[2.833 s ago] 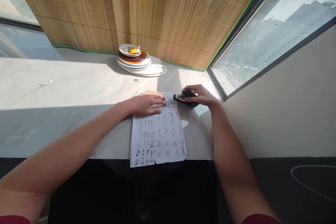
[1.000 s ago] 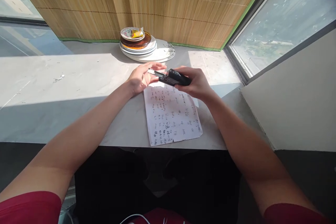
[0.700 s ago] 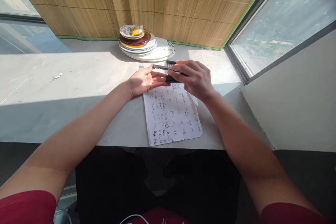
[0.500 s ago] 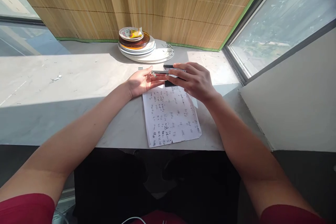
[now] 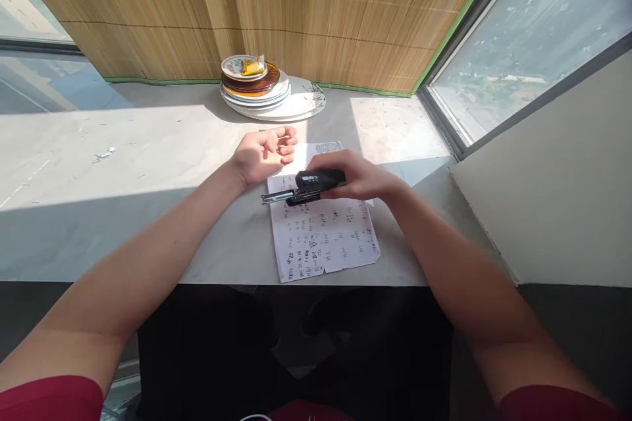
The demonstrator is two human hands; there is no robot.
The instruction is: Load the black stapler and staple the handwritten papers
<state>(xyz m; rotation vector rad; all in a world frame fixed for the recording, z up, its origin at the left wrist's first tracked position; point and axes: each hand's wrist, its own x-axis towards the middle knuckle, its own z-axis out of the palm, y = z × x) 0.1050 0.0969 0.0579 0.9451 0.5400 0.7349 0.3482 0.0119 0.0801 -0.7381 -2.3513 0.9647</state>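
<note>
In the head view my right hand (image 5: 353,171) grips a black stapler (image 5: 320,179) over the sheet of paper (image 5: 326,237). Its metal magazine (image 5: 279,197) sticks out to the left, apart from the upper arm. Just up and left of it, my left hand (image 5: 264,154) is turned palm up, its fingers loosely curled and a little apart. Nothing shows in that palm. Rows of handwriting cover the paper, which lies near the table's front edge; the stapler and right hand hide part of it.
Beyond my hands stand stacked plates (image 5: 257,95), with a small yellow packet (image 5: 253,66) on top. Loose staples and a small scrap (image 5: 105,154) are scattered on the table (image 5: 162,164) to the left. A bamboo blind (image 5: 276,13) hangs behind; a white wall (image 5: 553,177) bounds the right.
My right hand has brought the stapler nearer and lower, over the paper, with its magazine now in plain view. My left hand has let go of the stapler and curled its fingers.
</note>
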